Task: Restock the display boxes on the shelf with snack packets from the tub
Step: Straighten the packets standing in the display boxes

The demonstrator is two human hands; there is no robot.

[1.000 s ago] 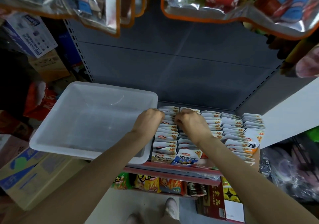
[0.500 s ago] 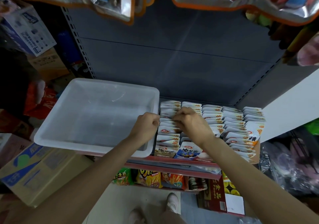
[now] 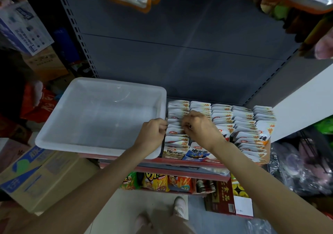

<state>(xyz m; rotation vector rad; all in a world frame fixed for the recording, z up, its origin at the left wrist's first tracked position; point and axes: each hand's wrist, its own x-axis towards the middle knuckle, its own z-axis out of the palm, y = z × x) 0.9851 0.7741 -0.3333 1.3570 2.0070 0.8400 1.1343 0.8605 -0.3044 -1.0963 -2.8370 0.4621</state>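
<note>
The scene is seen from a single head-worn camera, aimed forward and steeply down at the shelf from close above. The wide angle takes in hanging bags above the shelf and shoes on the floor below it.

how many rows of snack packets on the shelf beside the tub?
5 rows, running left to right from the tub: first, second, third, fourth, fifth. The hands cover part of the first two, so packets there may be hidden.
</note>
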